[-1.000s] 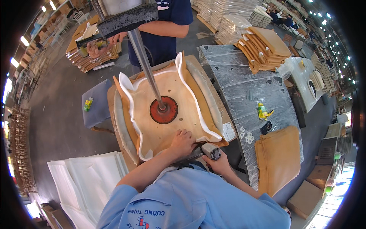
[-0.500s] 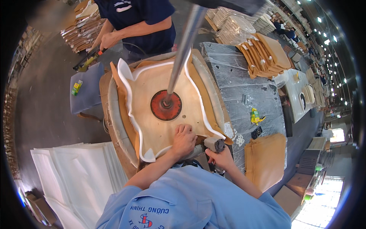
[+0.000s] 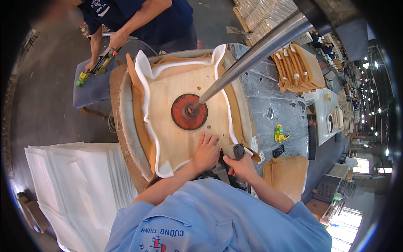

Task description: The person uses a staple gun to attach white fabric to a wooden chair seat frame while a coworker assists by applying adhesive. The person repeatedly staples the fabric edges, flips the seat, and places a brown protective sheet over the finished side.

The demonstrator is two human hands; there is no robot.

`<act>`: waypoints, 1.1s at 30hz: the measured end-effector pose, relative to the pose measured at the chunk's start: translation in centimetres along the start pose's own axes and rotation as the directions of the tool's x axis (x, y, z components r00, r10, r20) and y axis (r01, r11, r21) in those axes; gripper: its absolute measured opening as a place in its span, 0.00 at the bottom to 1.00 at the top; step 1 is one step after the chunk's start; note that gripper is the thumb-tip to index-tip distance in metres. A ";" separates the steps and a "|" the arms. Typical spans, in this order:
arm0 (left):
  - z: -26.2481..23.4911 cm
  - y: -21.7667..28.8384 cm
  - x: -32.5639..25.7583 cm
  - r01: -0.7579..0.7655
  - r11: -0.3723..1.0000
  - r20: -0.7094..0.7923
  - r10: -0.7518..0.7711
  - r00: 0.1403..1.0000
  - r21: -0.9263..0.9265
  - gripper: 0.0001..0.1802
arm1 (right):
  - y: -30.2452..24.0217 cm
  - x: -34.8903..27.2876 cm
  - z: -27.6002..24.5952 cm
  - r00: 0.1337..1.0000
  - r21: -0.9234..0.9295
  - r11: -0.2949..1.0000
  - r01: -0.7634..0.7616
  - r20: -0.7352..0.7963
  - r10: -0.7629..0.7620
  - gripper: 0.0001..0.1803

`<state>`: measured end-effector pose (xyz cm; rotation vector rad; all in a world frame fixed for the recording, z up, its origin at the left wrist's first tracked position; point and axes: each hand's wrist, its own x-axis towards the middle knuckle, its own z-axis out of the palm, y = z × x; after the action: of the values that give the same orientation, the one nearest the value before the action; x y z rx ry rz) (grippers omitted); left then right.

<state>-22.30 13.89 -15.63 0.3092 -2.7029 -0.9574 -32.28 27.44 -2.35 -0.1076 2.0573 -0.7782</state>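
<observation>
A plywood seat panel (image 3: 168, 103) lies underside up, with a white foam edge (image 3: 146, 119) and a tan cover (image 3: 135, 101) standing around it. A red round press disc (image 3: 178, 112) on a slanting metal rod (image 3: 256, 54) bears on its middle. My left hand (image 3: 206, 152) is bunched at the panel's near edge, fingertips on the wood, gripping the cover there; the pinched part is mostly hidden. My right hand (image 3: 242, 168) is wrapped around a staple gun (image 3: 233, 152), its nose at the near right edge beside my left hand.
A co-worker (image 3: 138, 21) across from me holds a tool over a blue-grey padded seat (image 3: 94, 90). White sheets (image 3: 79, 189) are stacked at left. On the plastic-covered table at right are tan pieces (image 3: 287, 176), a yellow-green box (image 3: 279, 132) and stacked tan covers (image 3: 298, 69).
The panel has turned slightly in view, and the rod leans further right. My hands stay at the near edge, the staple gun closer to the left hand. The co-worker has bent over the padded seat.
</observation>
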 end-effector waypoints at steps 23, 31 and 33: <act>-1.1 1.1 -0.7 0.153 0.979 -0.045 -0.160 0.986 -0.137 0.11 | 0.4 0.9 -0.5 0.999 0.062 0.998 0.024 0.046 -0.027 0.18; -0.1 0.3 -1.0 0.139 0.978 -0.065 -0.150 0.986 -0.153 0.10 | -0.3 0.8 -0.1 0.999 -0.057 0.998 0.010 0.049 -0.007 0.19; 0.1 0.2 -1.1 0.133 0.978 -0.062 -0.144 0.988 -0.158 0.10 | 0.0 0.8 0.0 0.999 -0.057 0.998 0.005 0.046 -0.003 0.19</act>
<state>-21.28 14.38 -15.75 0.4970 -2.5507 -1.1615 -32.79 27.15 -2.92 -0.1603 2.0364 -0.7136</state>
